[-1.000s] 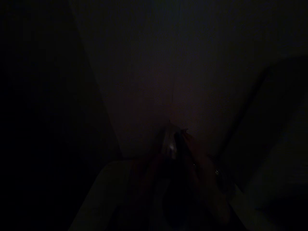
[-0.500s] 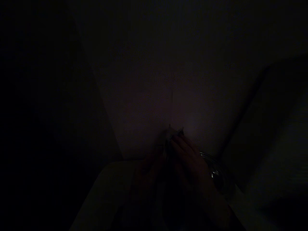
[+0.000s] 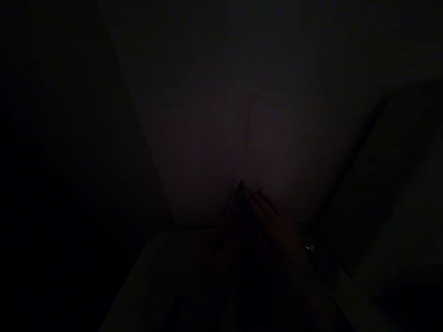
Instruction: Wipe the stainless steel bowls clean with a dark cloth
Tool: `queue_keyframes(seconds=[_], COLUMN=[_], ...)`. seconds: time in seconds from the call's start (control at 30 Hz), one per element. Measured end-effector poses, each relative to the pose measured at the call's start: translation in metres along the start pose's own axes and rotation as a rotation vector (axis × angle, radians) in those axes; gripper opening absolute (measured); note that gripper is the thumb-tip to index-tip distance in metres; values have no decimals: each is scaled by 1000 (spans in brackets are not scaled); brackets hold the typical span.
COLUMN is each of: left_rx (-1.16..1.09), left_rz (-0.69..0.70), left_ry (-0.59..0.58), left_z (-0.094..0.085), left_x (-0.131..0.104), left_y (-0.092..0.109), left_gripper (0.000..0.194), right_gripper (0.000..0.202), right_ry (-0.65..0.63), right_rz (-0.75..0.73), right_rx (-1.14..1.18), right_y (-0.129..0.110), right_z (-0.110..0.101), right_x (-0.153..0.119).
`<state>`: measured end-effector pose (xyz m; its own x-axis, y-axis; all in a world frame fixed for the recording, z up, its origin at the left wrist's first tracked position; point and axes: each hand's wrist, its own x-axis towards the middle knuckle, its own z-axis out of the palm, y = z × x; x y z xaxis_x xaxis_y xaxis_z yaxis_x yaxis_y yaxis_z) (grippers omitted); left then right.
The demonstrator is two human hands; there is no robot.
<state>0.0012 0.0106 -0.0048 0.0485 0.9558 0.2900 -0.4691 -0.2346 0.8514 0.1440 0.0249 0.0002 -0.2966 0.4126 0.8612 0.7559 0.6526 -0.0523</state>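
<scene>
Very dark frame, detail limited. Desk: pale top, running away to its far edge. Left hand: over the desk, left of middle, mostly in shadow; can't tell finger state. Right hand: right of middle, fingers stretched forward, close together, against a dark shiny object; can't tell if clamped. Object is between the hands, near mid far edge. Glossy item near far right corner. Wall behind, thin vertical line on it.
</scene>
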Motion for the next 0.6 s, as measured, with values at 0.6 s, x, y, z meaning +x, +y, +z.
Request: queue_keyframes(seconds=[0.6], left_rx=[-57], left_rz=[9], left_ry=[56], left_z=[3], left_x=[10], left_y=[19], left_gripper=[32], right_gripper=[41], right_ry=[-31], right_rz=[-212], right_rx=[90], right_y=[-17], right_z=[0], right_x=[-5])
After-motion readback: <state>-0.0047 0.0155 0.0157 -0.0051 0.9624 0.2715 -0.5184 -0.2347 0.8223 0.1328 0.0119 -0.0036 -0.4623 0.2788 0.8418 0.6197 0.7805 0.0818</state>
